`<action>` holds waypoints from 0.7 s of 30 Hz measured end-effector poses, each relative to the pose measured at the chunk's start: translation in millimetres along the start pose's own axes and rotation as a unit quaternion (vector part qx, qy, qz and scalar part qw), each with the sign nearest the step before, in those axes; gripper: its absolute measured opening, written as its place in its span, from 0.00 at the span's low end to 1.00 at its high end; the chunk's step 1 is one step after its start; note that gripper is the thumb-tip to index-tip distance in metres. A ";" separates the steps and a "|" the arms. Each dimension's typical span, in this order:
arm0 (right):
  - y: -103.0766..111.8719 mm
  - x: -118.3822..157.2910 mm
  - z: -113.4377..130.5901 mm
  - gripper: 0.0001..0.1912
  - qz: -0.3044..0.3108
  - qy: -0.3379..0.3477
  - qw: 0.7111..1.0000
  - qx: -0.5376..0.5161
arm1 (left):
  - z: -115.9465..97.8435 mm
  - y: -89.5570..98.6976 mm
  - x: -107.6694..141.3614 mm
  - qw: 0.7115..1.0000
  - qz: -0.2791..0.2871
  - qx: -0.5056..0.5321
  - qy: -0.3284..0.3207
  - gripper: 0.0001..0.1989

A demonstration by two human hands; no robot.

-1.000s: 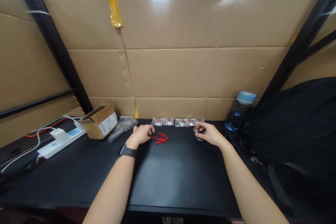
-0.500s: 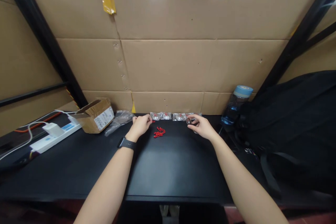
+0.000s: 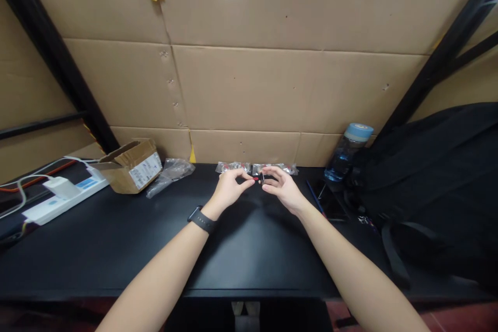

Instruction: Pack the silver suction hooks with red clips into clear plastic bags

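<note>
My left hand (image 3: 232, 187) pinches a thin red cord (image 3: 255, 179) between thumb and forefinger, with a dark band on the wrist. Facing it, my right hand (image 3: 280, 187) grips a small dark round disc (image 3: 262, 179) by its edge, turned nearly edge-on to me. The cord's end meets or nearly touches the disc; whether it passes through I cannot tell. Both hands are over the black table (image 3: 257, 254). Behind them, clear plastic packets (image 3: 233, 167) with red bits lie in a row along the cardboard wall, partly hidden by my fingers.
On the left are an open cardboard box (image 3: 132, 166), a crumpled plastic bag (image 3: 171, 174) and a white power strip (image 3: 66, 202) with cables. To the right stand a blue-lidded bottle (image 3: 346, 153), a dark phone-like slab (image 3: 330, 202) and a black backpack (image 3: 436, 187). A cardboard wall (image 3: 241, 88) closes the back.
My hands have come together in the middle, bringing the red cord to the dark disc. The cord pile that lay on the table is no longer visible there. The view has tilted down slightly.
</note>
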State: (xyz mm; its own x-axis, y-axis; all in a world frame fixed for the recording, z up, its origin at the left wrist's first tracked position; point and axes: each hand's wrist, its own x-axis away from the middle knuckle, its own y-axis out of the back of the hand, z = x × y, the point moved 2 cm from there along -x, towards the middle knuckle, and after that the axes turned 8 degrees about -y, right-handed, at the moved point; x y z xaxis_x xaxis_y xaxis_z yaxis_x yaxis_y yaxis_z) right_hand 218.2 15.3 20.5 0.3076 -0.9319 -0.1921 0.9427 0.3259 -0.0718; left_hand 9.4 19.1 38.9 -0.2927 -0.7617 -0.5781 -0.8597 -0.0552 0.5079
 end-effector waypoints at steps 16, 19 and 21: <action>-11.3 3.6 -0.1 0.29 0.013 0.000 1.000 -0.019 | -19.0 -11.9 4.2 0.998 0.032 -0.051 -0.014 0.07; -10.8 3.8 0.8 0.29 0.010 0.002 1.000 -0.010 | -15.8 -14.2 5.2 1.000 0.004 -0.015 -0.020 0.05; -10.1 3.7 1.3 0.28 0.011 0.008 1.000 -0.007 | -12.0 -15.9 5.4 1.000 -0.009 0.013 -0.024 0.04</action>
State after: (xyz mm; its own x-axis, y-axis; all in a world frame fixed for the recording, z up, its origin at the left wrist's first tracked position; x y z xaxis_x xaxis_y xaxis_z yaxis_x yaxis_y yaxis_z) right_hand 209.9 8.4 21.9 0.3264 -0.9218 -0.2094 0.9337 0.3489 -0.0806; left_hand 26.6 8.1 35.4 -0.2971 -0.7283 -0.6175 -0.8753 -0.0506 0.4808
